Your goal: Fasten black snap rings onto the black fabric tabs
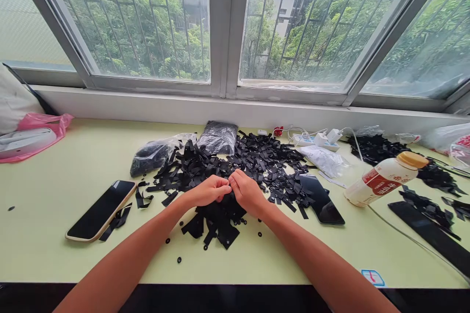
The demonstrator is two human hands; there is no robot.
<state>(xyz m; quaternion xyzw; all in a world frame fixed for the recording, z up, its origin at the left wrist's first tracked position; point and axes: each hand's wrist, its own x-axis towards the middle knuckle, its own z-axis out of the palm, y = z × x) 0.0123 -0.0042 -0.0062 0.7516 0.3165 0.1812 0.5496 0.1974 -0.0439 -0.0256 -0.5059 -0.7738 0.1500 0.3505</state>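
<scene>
My left hand [211,190] and my right hand [246,192] meet at the fingertips over a heap of black fabric labels [209,164]. Both are closed in a pinch. A small dark bit shows between the fingertips, but the fingers hide most of it. Just below the hands lies a smaller pile of black labels [220,220], one marked with a white M. Small black round discs lie scattered about it, such as the disc [179,259] near the front edge.
A phone [101,211] lies left, a dark phone [323,200] right. Behind the heap are two plastic bags of black pieces [218,138] [152,156]. A bottle [382,181] leans at right, near a power strip [317,142], white cables and more black strips [429,205].
</scene>
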